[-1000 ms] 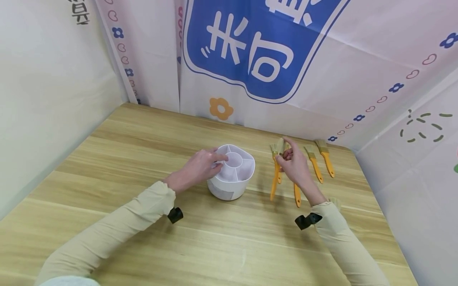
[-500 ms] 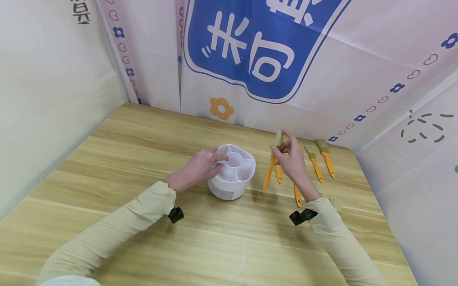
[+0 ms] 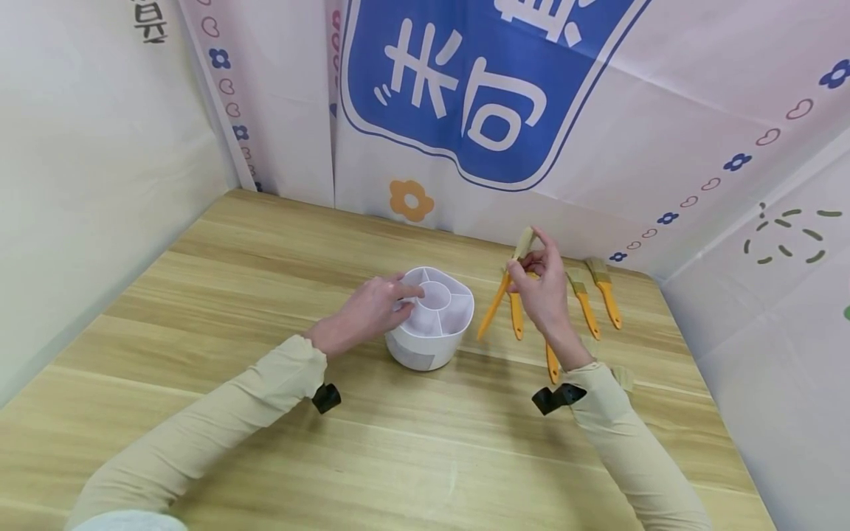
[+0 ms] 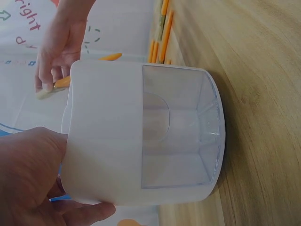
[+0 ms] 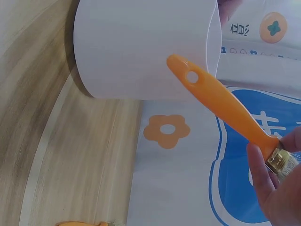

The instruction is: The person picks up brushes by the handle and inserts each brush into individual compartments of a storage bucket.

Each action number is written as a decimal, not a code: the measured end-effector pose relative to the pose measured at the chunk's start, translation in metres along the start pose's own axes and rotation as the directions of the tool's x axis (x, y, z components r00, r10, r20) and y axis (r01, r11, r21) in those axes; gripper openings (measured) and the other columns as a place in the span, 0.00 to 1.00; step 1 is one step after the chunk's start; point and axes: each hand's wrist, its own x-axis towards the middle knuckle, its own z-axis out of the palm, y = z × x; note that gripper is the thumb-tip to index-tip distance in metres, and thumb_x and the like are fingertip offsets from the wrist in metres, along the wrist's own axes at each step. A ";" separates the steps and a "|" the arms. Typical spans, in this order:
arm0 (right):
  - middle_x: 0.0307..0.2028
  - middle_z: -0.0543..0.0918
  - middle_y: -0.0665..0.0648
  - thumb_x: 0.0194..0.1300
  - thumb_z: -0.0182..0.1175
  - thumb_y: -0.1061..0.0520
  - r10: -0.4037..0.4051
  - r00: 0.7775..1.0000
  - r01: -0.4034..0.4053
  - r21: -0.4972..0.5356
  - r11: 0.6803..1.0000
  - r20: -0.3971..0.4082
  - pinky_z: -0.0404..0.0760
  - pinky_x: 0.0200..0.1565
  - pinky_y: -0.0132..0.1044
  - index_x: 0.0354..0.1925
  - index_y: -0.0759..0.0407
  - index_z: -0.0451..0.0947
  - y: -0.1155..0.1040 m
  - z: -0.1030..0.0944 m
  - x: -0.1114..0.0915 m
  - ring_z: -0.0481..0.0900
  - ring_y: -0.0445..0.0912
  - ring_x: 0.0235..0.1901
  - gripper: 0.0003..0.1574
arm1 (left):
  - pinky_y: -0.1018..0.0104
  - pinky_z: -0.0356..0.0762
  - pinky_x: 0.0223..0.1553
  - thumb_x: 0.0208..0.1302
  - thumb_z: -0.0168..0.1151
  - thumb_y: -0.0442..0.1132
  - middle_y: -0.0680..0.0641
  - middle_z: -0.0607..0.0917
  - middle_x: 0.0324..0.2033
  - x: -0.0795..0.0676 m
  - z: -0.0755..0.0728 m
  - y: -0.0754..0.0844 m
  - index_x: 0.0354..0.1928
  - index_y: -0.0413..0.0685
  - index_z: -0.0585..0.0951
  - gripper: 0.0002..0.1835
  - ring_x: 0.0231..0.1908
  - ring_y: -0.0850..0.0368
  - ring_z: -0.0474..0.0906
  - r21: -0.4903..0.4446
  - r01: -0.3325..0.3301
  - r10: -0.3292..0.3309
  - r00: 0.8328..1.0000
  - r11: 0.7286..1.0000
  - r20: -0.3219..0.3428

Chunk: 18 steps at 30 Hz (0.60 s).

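A white round holder (image 3: 425, 352) with several compartments stands upright on the wooden table. My left hand (image 3: 375, 306) grips its rim from the left, some fingers over the open top. In the left wrist view the holder's wall (image 4: 106, 127) has a clear window (image 4: 176, 127) low down. To the right, my right hand (image 3: 543, 291) pinches a paintbrush (image 3: 493, 308) near its metal band, bristles up. The brush's orange handle (image 5: 216, 101) slants down toward the holder, with a hole near its end. In the right wrist view that handle overlaps the holder's wall.
Several more orange-handled brushes lie on the table at the right, among them a brush (image 3: 584, 306), a wider brush (image 3: 606, 291) and one partly under the right arm (image 3: 553, 363). A printed cloth wall (image 3: 372, 169) closes off the table's back.
My right hand has lifted the paintbrush up and away from the other brushes, its handle end swinging left toward the holder. The left hand and holder have stayed in place.
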 end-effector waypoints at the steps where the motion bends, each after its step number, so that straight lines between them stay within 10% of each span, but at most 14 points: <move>1: 0.38 0.69 0.52 0.63 0.57 0.59 -0.003 1.000 0.003 0.012 1.000 -0.004 0.84 0.28 0.33 0.71 0.44 0.54 -0.001 0.000 0.000 0.74 0.42 0.35 0.41 | 0.54 0.82 0.38 0.58 0.61 0.32 0.37 0.85 0.43 0.000 0.000 0.000 0.44 0.43 0.85 0.12 0.31 0.47 0.83 -0.001 -0.004 0.004 1.000 1.000 -0.003; 10: 0.36 0.69 0.52 0.64 0.57 0.61 -0.063 0.996 0.068 0.093 0.993 -0.058 0.83 0.28 0.30 0.70 0.44 0.55 -0.007 0.002 -0.002 0.74 0.43 0.35 0.40 | 0.58 0.81 0.31 0.57 0.61 0.31 0.38 0.86 0.41 0.000 0.000 0.000 0.44 0.43 0.85 0.12 0.23 0.52 0.79 -0.006 -0.012 0.012 1.000 1.000 -0.011; 18: 0.35 0.69 0.51 0.63 0.57 0.61 -0.093 0.985 0.117 0.169 0.979 -0.142 0.85 0.30 0.35 0.69 0.44 0.57 -0.011 0.004 -0.002 0.75 0.43 0.34 0.39 | 0.48 0.81 0.44 0.58 0.60 0.32 0.33 0.84 0.46 0.000 -0.002 0.001 0.45 0.43 0.85 0.12 0.43 0.38 0.83 0.009 0.010 -0.010 1.000 1.000 0.006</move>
